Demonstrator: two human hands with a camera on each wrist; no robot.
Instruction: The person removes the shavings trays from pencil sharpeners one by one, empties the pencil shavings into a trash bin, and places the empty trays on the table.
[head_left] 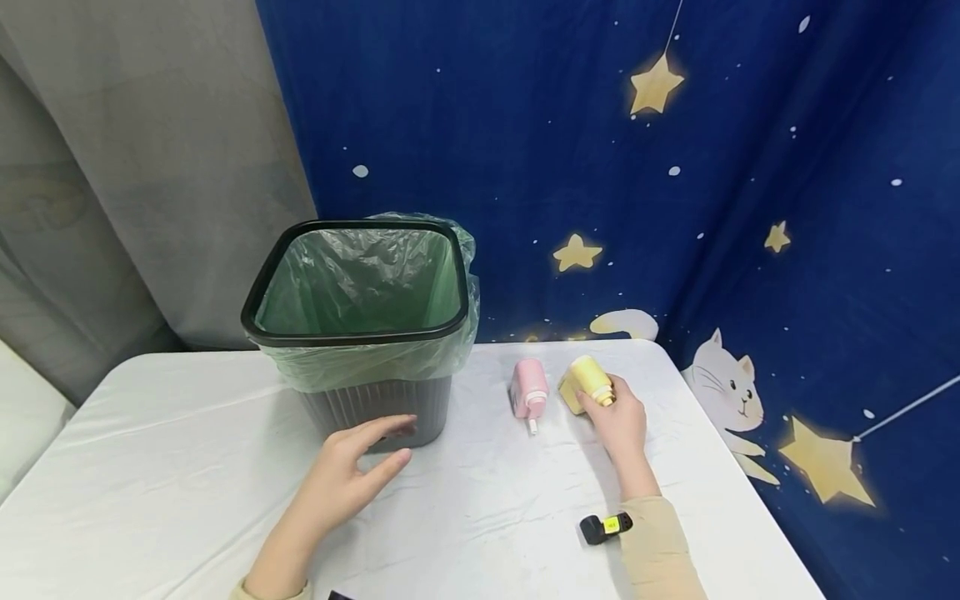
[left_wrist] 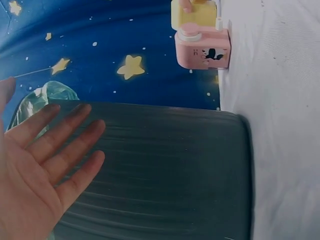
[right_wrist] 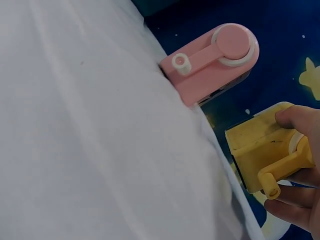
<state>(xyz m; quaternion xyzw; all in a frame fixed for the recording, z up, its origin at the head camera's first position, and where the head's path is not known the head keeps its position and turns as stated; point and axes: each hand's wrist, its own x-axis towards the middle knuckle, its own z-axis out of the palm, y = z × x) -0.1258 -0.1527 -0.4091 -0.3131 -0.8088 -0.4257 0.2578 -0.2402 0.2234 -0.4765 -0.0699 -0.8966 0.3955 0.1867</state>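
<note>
The right hand (head_left: 621,421) grips a yellow pump bottle (head_left: 585,382) at the table's back right; in the right wrist view the thumb lies on one side of the bottle (right_wrist: 260,142) and fingers on the other. Just left of it a pink pump bottle (head_left: 529,390) stands on the table, its nozzle toward the near edge. The left hand (head_left: 341,479) is held in front of the bin with fingers spread and nothing in it; the left wrist view shows its palm (left_wrist: 30,185) beside the grey bin wall (left_wrist: 165,165).
A grey bin with a black rim (head_left: 360,339) and green liner bag (head_left: 375,367) stands left of the bottles. A white cloth covers the table (head_left: 465,517). A dark wrist camera (head_left: 594,529) is at the right sleeve. Blue and grey curtains hang behind.
</note>
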